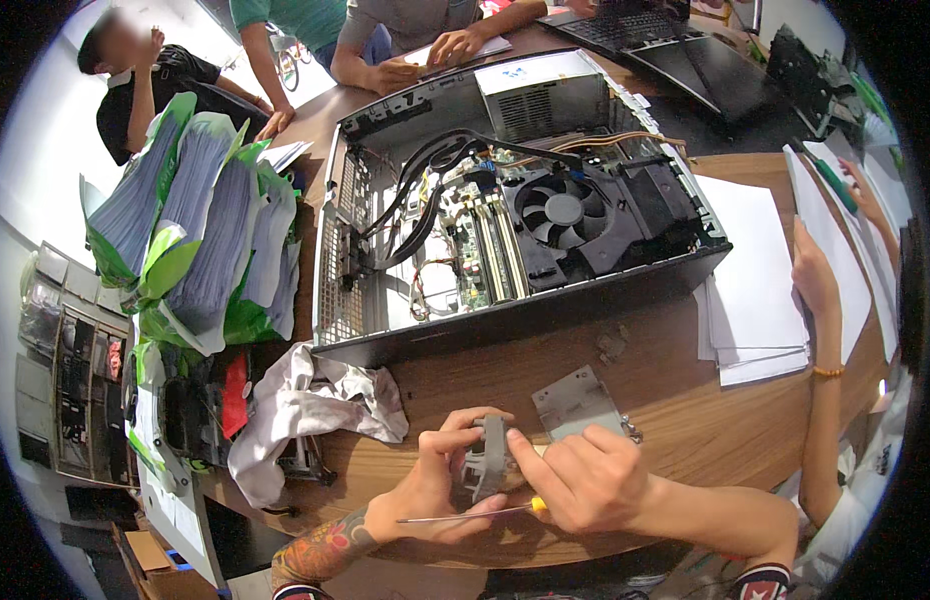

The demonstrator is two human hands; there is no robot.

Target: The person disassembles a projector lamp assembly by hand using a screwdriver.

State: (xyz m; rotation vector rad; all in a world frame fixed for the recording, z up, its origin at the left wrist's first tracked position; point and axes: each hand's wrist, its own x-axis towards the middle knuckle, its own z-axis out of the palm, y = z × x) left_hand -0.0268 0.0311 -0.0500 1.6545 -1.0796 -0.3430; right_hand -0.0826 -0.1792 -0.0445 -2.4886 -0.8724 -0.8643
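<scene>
Near the table's front edge, my left hand (440,485) is closed around a small grey plastic frame-like part (494,455), held upright. My right hand (585,482) has its index finger against the part's right side. Its other fingers are curled around a screwdriver (465,517); the yellow of its handle shows and the thin shaft points left, under the grey part. A flat metal plate (573,402) lies on the table just beyond my right hand. Farther off stands an opened desktop computer case (525,305) with a black cooling fan (563,208), cables and a circuit board.
A crumpled white cloth (320,410) and stacked papers in green wrapping (200,220) are at left. White sheets (750,290) lie at right, near another person's hand (815,268). A laptop (675,60) sits at the far right. Other people stand or sit beyond the table (465,370).
</scene>
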